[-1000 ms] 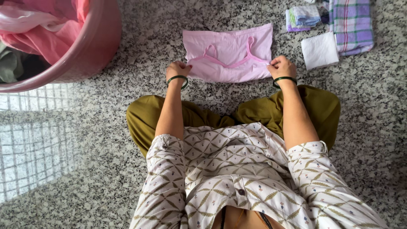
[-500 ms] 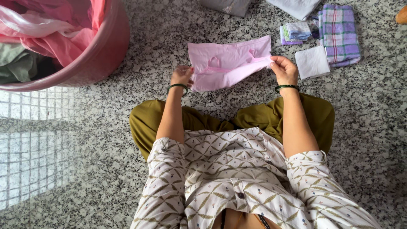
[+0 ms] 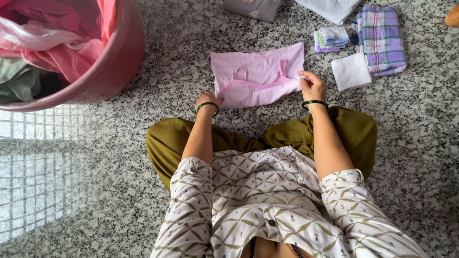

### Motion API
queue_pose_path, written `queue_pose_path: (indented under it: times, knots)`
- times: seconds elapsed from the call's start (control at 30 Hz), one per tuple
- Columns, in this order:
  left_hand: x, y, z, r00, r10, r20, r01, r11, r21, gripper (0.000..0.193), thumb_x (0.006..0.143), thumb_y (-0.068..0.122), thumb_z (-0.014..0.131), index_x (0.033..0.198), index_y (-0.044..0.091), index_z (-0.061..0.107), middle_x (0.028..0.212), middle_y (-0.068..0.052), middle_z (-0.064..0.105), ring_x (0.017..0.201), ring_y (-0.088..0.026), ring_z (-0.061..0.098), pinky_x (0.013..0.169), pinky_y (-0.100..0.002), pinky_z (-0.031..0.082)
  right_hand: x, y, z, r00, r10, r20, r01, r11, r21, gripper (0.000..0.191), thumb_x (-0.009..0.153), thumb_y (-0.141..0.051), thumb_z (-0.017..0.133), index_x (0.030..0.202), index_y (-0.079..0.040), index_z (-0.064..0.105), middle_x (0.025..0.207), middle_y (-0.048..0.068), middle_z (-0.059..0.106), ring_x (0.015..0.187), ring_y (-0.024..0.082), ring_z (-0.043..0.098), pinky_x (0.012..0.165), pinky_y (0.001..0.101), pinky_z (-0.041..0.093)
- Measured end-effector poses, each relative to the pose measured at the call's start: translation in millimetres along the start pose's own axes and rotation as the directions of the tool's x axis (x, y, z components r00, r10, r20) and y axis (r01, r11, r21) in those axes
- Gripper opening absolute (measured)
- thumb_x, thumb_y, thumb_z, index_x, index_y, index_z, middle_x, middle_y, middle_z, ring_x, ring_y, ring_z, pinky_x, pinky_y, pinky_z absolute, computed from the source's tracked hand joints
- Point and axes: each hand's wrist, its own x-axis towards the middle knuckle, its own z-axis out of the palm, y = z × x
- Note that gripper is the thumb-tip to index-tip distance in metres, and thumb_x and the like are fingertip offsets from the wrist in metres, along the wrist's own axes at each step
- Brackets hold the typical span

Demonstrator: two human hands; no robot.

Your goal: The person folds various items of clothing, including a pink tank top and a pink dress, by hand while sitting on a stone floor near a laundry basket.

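1. Since half a second before, the pink garment [image 3: 258, 76] had come down from mid-air to lie folded flat on the granite floor [image 3: 411, 157], and the left hand [image 3: 208, 101] had dropped to its lower left corner.
2. One pink tub [image 3: 112, 71] stood at upper left, holding pink cloths [image 3: 57, 38] and a grey-green one [image 3: 21, 81].
3. The right hand [image 3: 311, 86] had its fingers [image 3: 303, 76] pinched shut on the garment's right edge.
4. The left hand's fingers pressed the lower left corner; whether they gripped it could not be told.
5. To the right lay one checked cloth [image 3: 381, 40], one white folded square [image 3: 351, 71] and one small pastel bundle [image 3: 331, 38].
6. Each wrist wore one green bangle [image 3: 314, 102].
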Motion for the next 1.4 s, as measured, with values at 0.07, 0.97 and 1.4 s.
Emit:
queue_pose_path:
  times: [0.07,0.97,1.4]
  knots:
    - [-0.4,0.2,-2.8,0.996,-0.003,0.087,0.007,0.999,-0.036,0.069,0.081,0.058,0.080,0.123,0.003,0.068,0.119,-0.014,0.071,0.112,-0.027,0.068,0.096,-0.041,0.055,-0.2,1.4,0.1,1.000,-0.007,-0.003,0.007,1.000,-0.010,0.028,0.092,-0.005,0.073,0.117,-0.015,0.078,0.084,0.003,0.073,0.070,0.011,0.063,0.067,0.0273,0.051]
    - [8.5,-28.3,-52.7,0.615,0.072,-0.785,-0.788,0.097,-0.608,0.012,0.099,0.018,0.073,0.097,0.007,0.067,0.087,-0.008,0.076,0.073,-0.012,0.070,0.064,-0.026,0.062,18.0,0.9,-22.0,0.985,-0.107,-0.135,0.162,0.839,0.520,0.017,0.107,0.000,0.070,0.123,0.001,0.070,0.095,-0.004,0.061,0.078,0.002,0.047,0.070,0.0172,0.039]
    - [19.0,-27.6,-36.1,0.673,0.527,-0.520,-0.679,0.161,-0.716,0.058,0.098,0.000,0.067,0.152,0.006,0.047,0.148,-0.012,0.056,0.124,-0.017,0.063,0.104,-0.035,0.055,9.6,-36.3,-28.3,0.995,-0.013,0.104,-0.018,0.956,0.292,0.050,0.095,-0.004,0.068,0.142,-0.007,0.052,0.115,-0.001,0.069,0.094,0.010,0.068,0.081,0.0226,0.055]
